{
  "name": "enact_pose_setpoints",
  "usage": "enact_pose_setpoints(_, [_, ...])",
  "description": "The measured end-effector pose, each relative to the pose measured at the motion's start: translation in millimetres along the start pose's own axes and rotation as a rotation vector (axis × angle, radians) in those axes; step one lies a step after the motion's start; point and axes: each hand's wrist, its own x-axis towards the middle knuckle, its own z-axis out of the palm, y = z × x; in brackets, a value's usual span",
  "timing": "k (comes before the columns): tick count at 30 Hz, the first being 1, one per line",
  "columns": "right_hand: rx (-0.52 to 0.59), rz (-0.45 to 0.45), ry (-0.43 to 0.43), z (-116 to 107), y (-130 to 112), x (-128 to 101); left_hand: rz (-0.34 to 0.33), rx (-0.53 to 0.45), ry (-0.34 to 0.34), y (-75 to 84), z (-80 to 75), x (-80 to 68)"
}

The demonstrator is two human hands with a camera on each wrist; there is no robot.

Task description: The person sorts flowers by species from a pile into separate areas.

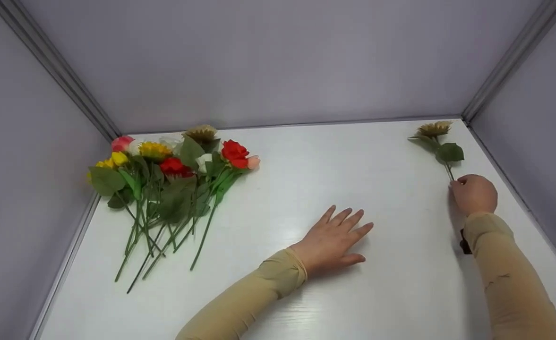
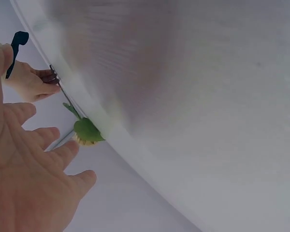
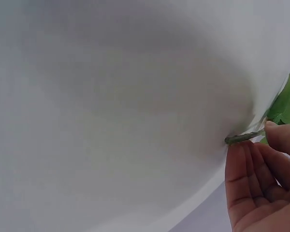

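My right hand (image 1: pixel 476 194) pinches the stem of an artificial sunflower (image 1: pixel 434 129) at the right side of the white table (image 1: pixel 391 293). The flower's head points to the back wall, and a green leaf (image 1: pixel 449 152) stands out from the stem. In the right wrist view the cut end of the stem (image 3: pixel 243 137) pokes out between thumb and fingers, close to the table surface. My left hand (image 1: pixel 334 241) is over the middle of the table, palm down with fingers spread, holding nothing. Its palm side shows in the left wrist view.
On the left of the table lies a loose heap of artificial flowers, among them a red rose (image 1: pixel 235 153), a yellow sunflower (image 1: pixel 155 150) and a pink flower (image 1: pixel 123 143), stems toward the front. Grey walls (image 1: pixel 287 61) rise at the back and both sides.
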Motion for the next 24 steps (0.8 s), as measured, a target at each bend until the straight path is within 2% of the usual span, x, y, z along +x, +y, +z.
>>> enact_pose_setpoints(4, [0.020,-0.014,0.036,1.4,-6.6,1.6,-0.006,-0.001,0.022,-7.8,1.0,-4.3])
enact_pose_setpoints(10, [0.036,-0.177,0.139,11.5,-34.7,-2.6,-0.070,-0.044,0.057,-32.2,-1.6,-20.5])
enact_pose_setpoints(14, [0.023,-0.292,0.117,24.3,-65.0,-12.6,-0.148,-0.074,0.090,-58.8,-7.4,-38.5])
enact_pose_setpoints(19, [0.003,-0.395,0.010,50.0,-107.4,-29.6,-0.257,-0.106,0.191,-99.8,-14.4,-79.0])
enact_pose_setpoints(24, [-0.056,-0.559,-0.089,78.2,-150.6,-57.4,-0.386,-0.071,0.384,-150.1,-17.9,-139.0])
